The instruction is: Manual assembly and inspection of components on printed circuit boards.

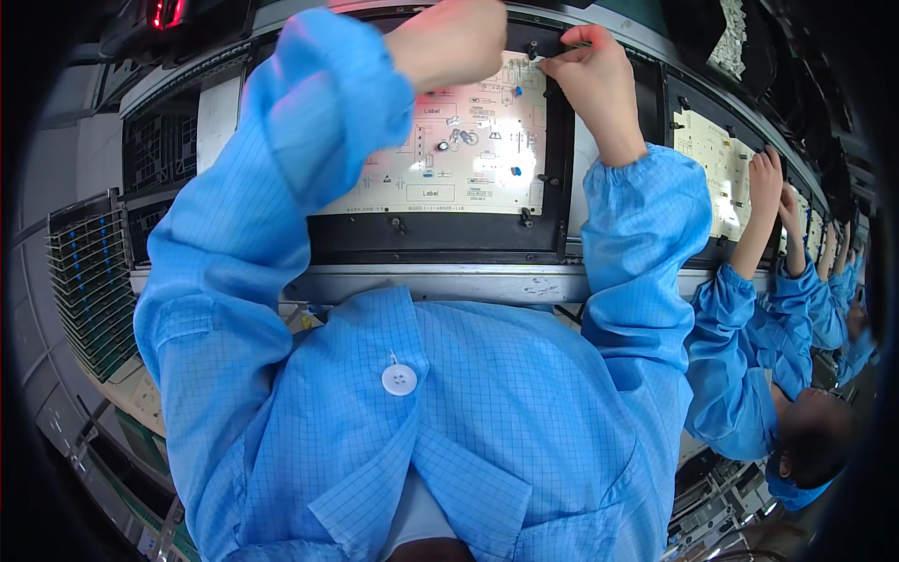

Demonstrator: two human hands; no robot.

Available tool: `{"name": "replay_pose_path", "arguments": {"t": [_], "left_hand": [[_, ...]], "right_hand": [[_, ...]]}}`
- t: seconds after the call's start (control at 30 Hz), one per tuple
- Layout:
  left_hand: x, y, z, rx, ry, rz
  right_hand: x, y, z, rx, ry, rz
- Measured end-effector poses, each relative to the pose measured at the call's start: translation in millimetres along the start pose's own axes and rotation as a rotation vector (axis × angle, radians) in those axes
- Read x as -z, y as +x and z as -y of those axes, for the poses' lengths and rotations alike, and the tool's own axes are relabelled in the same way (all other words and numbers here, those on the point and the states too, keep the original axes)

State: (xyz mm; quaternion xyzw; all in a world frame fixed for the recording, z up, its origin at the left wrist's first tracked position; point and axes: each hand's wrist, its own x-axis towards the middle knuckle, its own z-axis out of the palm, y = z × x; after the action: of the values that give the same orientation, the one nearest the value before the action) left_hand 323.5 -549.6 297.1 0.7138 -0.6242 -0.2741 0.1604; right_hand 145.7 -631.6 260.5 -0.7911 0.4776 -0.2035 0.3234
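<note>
A cream printed circuit board [449, 199] lies in a black carrier frame [449, 245] before me, with small blue parts [516, 171] and a small round black part [443, 146] on it. My left hand [454, 42] is over the board's far side, blurred, its fingers hidden or cut off by the upper edge. At the far right corner is my right hand [599, 84], thumb and fingers drawn together beside a black clip [532, 50] on the frame. Anything in that pinch is too small to make out.
A metal rail [440, 281] runs along the near side of the carrier. To the right, another board [716, 173] lies under a co-worker's hand [765, 183], with more people in blue sleeves beyond. A rack of stacked boards [92, 281] stands at left. A red light [169, 11] glows far left.
</note>
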Motion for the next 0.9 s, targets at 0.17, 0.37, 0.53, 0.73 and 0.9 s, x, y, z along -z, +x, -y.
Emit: {"name": "replay_pose_path", "arguments": {"t": [0.17,0.37,0.53,0.73,0.9], "left_hand": [[-2.3,-47.4,10.3,-0.112,0.162,-0.028],[-23.0,-60.9,21.4,-0.153,0.098,-0.016],[-33.1,-68.3,26.0,-0.180,0.124,-0.053],[-15.5,-71.0,17.0,-0.155,-0.077,-0.123],[-4.9,-66.2,4.2,-0.042,-0.253,-0.169]], "right_hand": [[0.0,9.1,-3.0,0.010,-0.069,0.032],[-1.1,11.6,0.6,-0.018,-0.150,0.024],[-17.6,-15.8,62.1,0.138,-0.460,-0.192],[-12.2,-49.8,33.4,0.468,-0.421,-0.238],[-29.4,-92.3,25.3,0.425,-0.211,-0.050]]}}
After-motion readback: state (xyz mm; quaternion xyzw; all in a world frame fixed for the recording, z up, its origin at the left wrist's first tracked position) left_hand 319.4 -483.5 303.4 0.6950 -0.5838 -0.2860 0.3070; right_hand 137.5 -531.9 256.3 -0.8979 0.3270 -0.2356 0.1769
